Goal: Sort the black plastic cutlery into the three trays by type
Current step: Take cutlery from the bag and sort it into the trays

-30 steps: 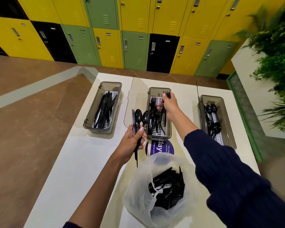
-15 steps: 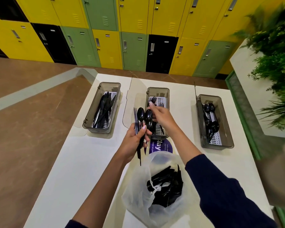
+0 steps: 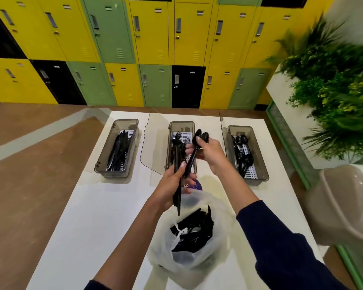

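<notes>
Our right hand (image 3: 211,152) pinches two glossy black spoons (image 3: 198,134). Our left hand (image 3: 169,189) grips a bundle of slim black cutlery (image 3: 178,203).

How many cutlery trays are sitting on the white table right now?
3. The left tray holds knives, the middle tray holds forks, and the right tray holds spoons, in a row at the table's far end. None seems hidden.

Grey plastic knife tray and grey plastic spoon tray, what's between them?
Head view: the grey plastic tray of black forks, with left hand and right hand holding black cutlery over it.
</notes>
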Tool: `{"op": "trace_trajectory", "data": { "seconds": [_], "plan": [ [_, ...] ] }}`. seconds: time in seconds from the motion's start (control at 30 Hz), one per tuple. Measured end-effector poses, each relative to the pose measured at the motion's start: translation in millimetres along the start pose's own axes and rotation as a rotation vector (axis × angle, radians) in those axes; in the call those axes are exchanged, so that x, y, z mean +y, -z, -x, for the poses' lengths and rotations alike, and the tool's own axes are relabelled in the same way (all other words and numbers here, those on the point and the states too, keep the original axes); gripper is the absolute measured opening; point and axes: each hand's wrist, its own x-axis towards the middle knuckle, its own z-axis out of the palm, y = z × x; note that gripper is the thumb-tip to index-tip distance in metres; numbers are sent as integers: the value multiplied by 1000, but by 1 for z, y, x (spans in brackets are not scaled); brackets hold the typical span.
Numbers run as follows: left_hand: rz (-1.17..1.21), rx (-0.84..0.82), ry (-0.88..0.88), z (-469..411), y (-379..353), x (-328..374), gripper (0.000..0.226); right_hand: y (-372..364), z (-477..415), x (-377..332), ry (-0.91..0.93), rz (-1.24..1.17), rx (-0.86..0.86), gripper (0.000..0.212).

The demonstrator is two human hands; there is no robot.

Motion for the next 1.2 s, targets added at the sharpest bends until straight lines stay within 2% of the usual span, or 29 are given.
{"op": "trace_trajectory", "data": {
  "seconds": [0.17,0.27,0.43,0.5,0.6,0.67,0.83,0.97,1.07,1.2],
  "plan": [
    [-4,-25,99,2,-24,-4,30,41,-3,-23,29,-126,216,14],
    [108,-70,155,-3,-33,-9,33,78,-15,-25,14,-36,317,13],
    [330,-128,243,-12,-44,-17,18,127,-32,-4,-263,147,310,11],
    [328,-124,249,-16,-49,-19,16,144,-35,10,-337,175,321,16],
    [314,-103,245,-25,-55,-27,9,164,-44,34,-374,165,387,40],
    [311,-93,221,-29,-57,-31,4,168,-44,40,-359,145,412,50],
    [138,-96,150,-31,-58,-33,7,162,-43,40,-230,274,411,51],
    [-26,-63,67,-25,-59,-31,9,141,-35,31,-17,346,442,35],
    [-46,-43,27,-19,-60,-27,10,117,-15,19,124,253,370,18],
    [12,-36,-22,-10,-55,-19,20,83,19,6,87,274,41,30]
  ]
}}
